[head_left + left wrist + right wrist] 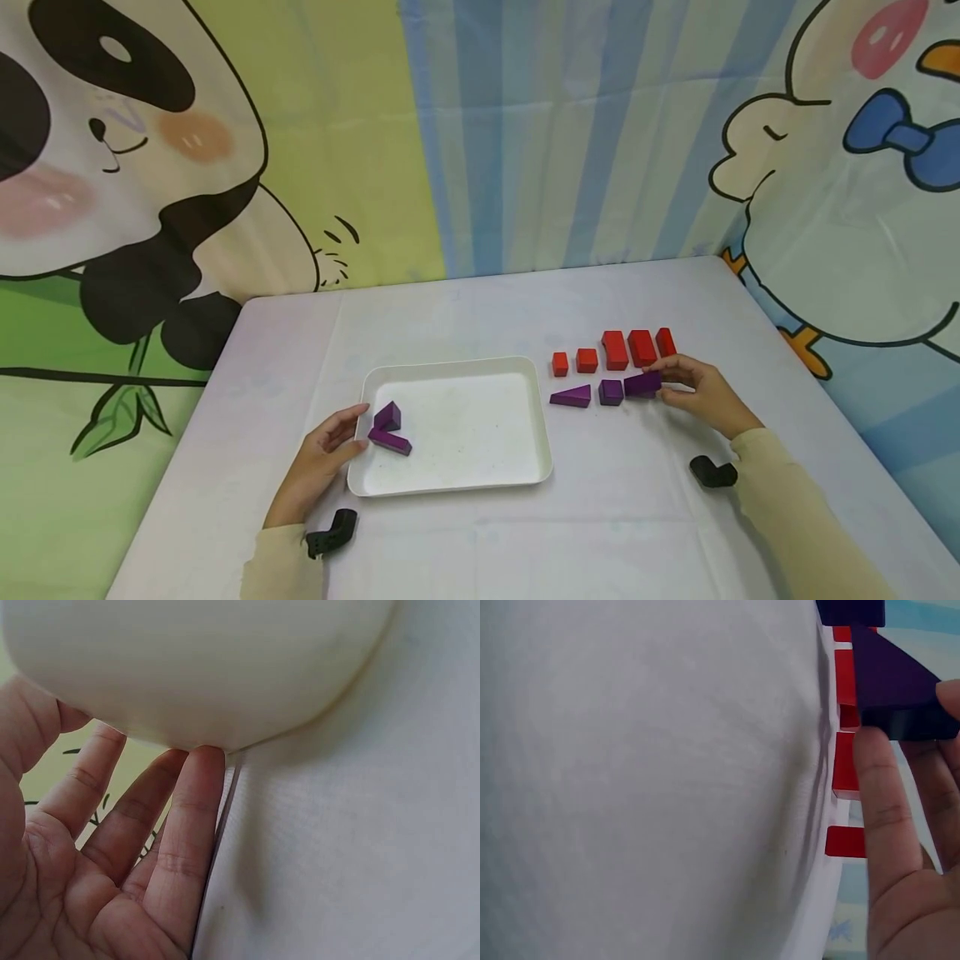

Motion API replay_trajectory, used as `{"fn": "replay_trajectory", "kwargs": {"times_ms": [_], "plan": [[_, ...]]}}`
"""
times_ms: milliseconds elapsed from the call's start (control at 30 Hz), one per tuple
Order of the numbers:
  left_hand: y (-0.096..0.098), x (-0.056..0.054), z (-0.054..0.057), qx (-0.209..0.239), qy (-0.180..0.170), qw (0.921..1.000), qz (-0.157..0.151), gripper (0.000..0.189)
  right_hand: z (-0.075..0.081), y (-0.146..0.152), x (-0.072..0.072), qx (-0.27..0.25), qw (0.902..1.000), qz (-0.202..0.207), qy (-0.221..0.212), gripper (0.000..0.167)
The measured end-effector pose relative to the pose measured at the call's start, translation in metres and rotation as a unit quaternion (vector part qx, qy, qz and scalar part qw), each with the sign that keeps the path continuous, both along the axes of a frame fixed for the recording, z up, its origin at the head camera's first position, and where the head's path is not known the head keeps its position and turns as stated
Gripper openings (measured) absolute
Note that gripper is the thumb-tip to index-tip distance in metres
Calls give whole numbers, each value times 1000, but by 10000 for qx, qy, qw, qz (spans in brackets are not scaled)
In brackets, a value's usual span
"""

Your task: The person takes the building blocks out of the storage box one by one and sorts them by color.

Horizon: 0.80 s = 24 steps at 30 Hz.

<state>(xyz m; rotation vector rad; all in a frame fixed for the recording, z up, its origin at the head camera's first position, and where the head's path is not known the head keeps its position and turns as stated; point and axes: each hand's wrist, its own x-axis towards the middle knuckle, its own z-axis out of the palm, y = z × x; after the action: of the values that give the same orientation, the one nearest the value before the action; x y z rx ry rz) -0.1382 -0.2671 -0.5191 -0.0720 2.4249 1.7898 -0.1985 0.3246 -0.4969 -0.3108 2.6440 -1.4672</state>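
My right hand (701,393) pinches a purple wedge-shaped block (896,682) between thumb and fingers, at the right end of the purple row. Left of it in that row are a purple cube-like block (611,392) and a long purple triangular block (571,397). My left hand (322,454) touches the left edge of a white tray (480,487), its fingers fairly straight; the left wrist view shows fingertips against the tray's outer wall. Inside the tray near that hand lie a purple triangular block (387,416) and a purple bar (390,442), close together.
Behind the purple row stands a row of several red blocks (615,351), small ones on the left, taller ones on the right. A white cloth (600,533) covers the table. A cartoon-printed curtain (510,167) hangs along its far edge.
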Motion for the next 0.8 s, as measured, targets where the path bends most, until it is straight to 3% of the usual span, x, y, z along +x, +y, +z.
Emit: {"fn": "replay_trajectory", "kwargs": {"times_ms": [167, 333, 600, 800], "plan": [[1, 0, 1, 3, -30, 10000, -7, 59, -4, 0, -4, 227, 9993, -32, -311, 39], [2, 0, 2, 14, -71, 10000, 9, 58, 3, 1, -2, 144, 9994, 88, -307, 47], [1, 0, 3, -31, -74, 10000, 39, 58, 36, -31, 8, 73, 9998, 19, 197, 48], [2, 0, 2, -29, -112, 9999, 62, 58, 46, -70, 14, -173, 9977, 358, 541, 46]]}}
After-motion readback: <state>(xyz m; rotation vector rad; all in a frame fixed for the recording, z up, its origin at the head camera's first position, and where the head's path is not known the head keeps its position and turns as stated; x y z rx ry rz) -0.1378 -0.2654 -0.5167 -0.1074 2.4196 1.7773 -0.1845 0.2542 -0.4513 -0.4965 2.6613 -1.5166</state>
